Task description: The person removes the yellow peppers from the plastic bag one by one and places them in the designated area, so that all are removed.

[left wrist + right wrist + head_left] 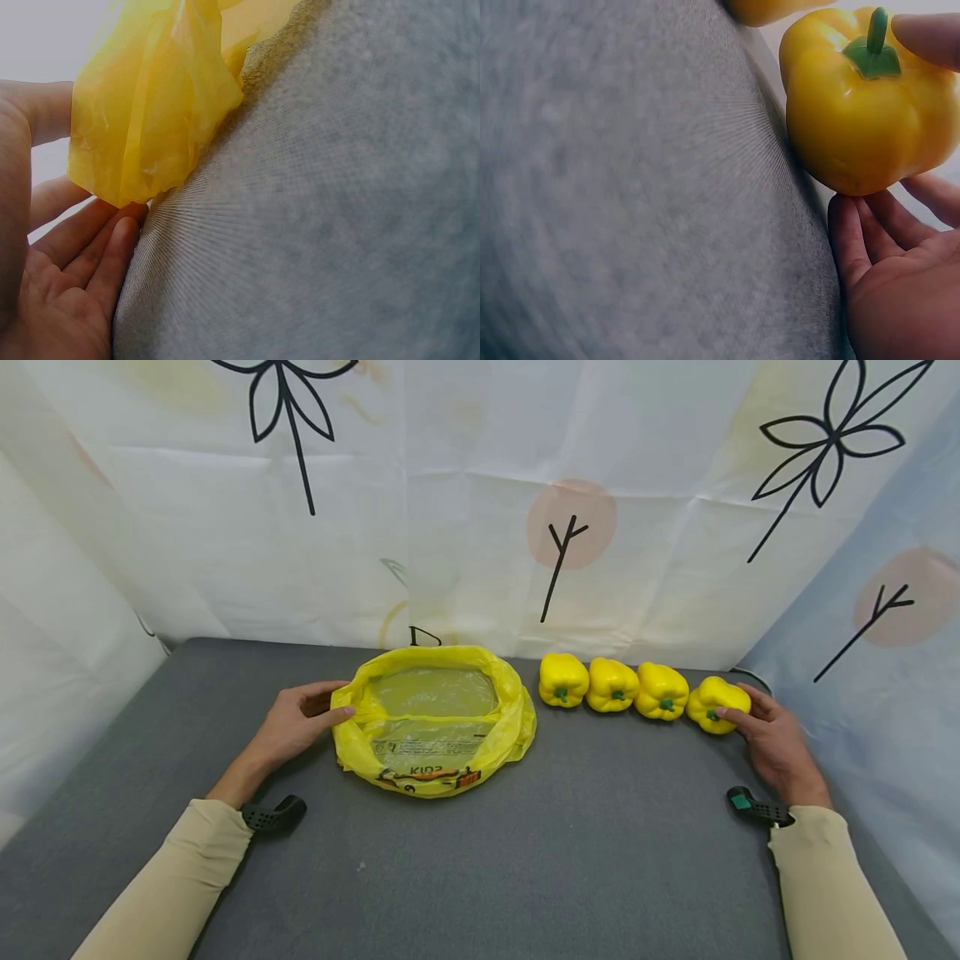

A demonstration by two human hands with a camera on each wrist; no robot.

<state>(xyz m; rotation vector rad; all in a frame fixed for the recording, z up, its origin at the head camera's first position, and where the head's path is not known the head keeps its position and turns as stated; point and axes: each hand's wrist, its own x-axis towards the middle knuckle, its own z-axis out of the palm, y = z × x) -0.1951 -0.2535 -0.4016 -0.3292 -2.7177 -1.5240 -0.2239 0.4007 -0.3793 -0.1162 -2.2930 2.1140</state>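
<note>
A yellow plastic bag stands on the table, its wide mouth facing up and its rim folded outward. My left hand holds the bag's left side, thumb over the rim and fingers along the outside. In the left wrist view, the crinkled bag lies between the thumb and fingers. At the far right, my right hand grips a yellow bell pepper, thumb near its green stem. The right wrist view has this pepper close to the table, fingers against its side.
Three more yellow bell peppers sit in a row between the bag and the gripped one. Behind the grey table hangs a pale printed curtain, with more cloth along both sides.
</note>
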